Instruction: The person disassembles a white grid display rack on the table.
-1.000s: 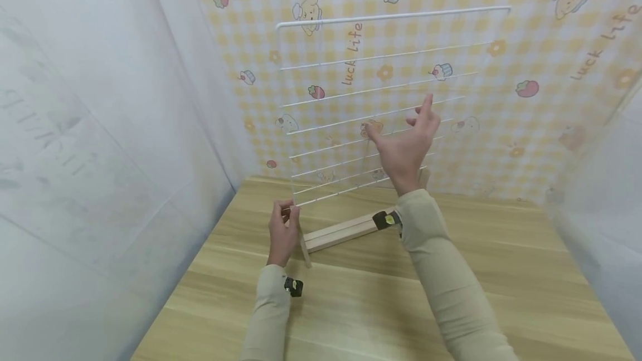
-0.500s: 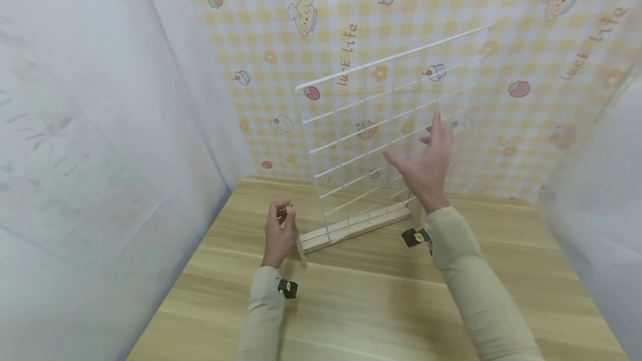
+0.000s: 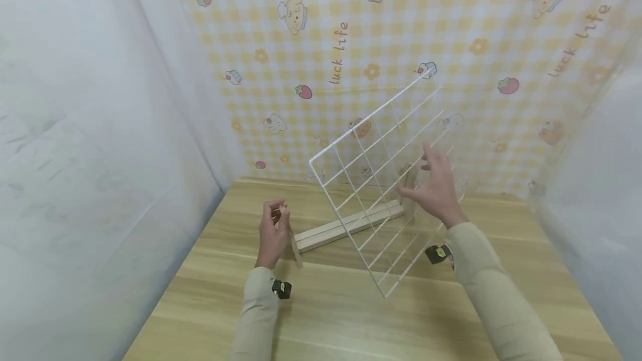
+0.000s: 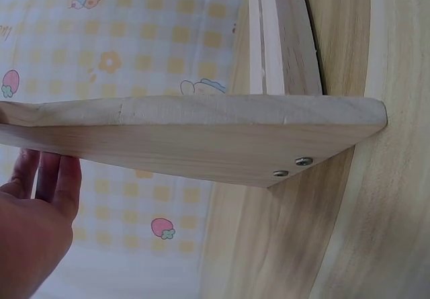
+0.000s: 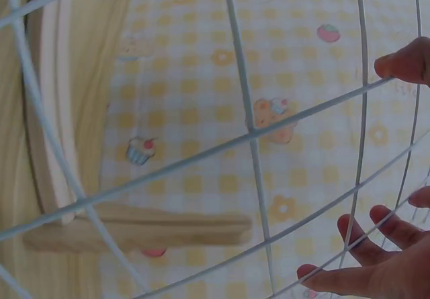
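Note:
My left hand [image 3: 273, 237] pinches the upper part of an upright side piece on a slotted wooden stand [image 3: 326, 237]. In the left wrist view that side piece [image 4: 195, 144] shows two screws near its foot, with my fingers behind it. From my right hand [image 3: 435, 187] hangs a white wire grid panel [image 3: 371, 116], tilted and held in front of the stand. In the right wrist view the thumb [image 5: 406, 64] lies against a wire and the fingers are seen through the grid [image 5: 252, 134]. The panel's lower corner hangs over the table, apart from the stand's slot.
The stand's far right side piece [image 5: 161, 232] rises behind the grid. A wood-grain table [image 3: 321, 305] lies under everything. A yellow checked cloth [image 3: 381, 27] covers the back, and white sheets [image 3: 90, 127] hang at the sides.
The right hand has moved down and to the right with the grid panel, which has tilted, come lower and moved away from the left hand. My left hand stays at the stand.

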The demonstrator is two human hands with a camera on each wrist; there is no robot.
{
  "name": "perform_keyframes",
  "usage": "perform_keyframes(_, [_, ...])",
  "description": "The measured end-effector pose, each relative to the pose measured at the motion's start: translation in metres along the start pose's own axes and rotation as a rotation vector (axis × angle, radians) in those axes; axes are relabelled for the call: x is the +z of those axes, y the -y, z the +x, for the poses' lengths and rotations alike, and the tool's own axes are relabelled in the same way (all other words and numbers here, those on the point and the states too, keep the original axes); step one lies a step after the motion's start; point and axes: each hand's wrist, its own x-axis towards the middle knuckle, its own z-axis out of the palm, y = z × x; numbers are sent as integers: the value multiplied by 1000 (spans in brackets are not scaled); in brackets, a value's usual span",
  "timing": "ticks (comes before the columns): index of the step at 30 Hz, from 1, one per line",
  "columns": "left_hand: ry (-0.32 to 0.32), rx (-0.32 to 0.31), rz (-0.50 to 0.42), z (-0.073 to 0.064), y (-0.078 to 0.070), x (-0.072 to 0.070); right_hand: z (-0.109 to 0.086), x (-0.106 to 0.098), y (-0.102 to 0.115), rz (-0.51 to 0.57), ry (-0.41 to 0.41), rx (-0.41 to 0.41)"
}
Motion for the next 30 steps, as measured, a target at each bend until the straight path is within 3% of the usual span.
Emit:
perform_keyframes(9, [82, 14, 29, -5, 1, -7, -21, -7, -38, -61, 166, 51])
perform_keyframes(16, [131, -86, 20, -19, -38, -14, -35, -13, -66, -144, 242, 20])
perform_keyframes(30, [131, -77, 46, -24, -41, -17, -46, -28, -85, -257, 360, 63])
